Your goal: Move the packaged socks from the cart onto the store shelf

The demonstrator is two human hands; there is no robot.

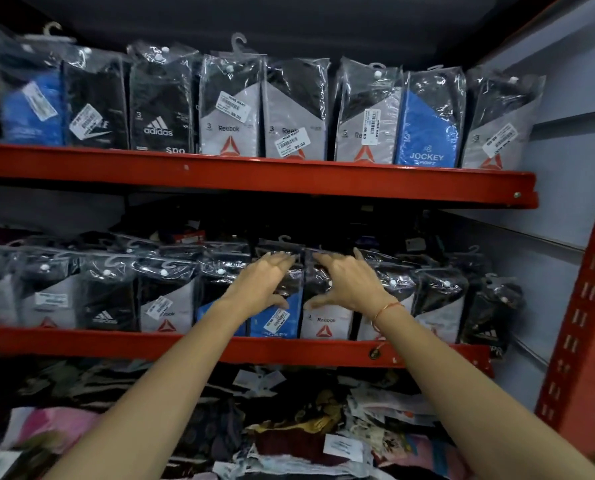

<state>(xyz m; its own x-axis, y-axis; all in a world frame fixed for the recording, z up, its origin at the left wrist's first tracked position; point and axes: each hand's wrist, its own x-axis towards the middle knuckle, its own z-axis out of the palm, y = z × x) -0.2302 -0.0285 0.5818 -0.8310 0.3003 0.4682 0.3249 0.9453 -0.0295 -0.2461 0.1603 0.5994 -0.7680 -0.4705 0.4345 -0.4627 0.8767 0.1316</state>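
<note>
Both hands reach to the middle shelf [289, 351], near the midpoint of its front edge. The left grip [261, 282] lies spread over the top of a blue Jockey sock pack [275, 323]; the right grip [349, 282], fingers splayed, rests on the neighbouring Reebok sock pack [325, 327]. Neither pack is clasped.

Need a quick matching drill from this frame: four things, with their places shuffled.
Things:
1. Adidas pack
2. left hand
3. right hand
4. Jockey pack

Places:
A. top shelf, right part
B. on a blue pack, middle shelf
C. top shelf, left of the Reebok packs
D. on a grey Reebok pack, middle shelf

Pairs: 1-C, 2-B, 3-D, 4-A
</note>
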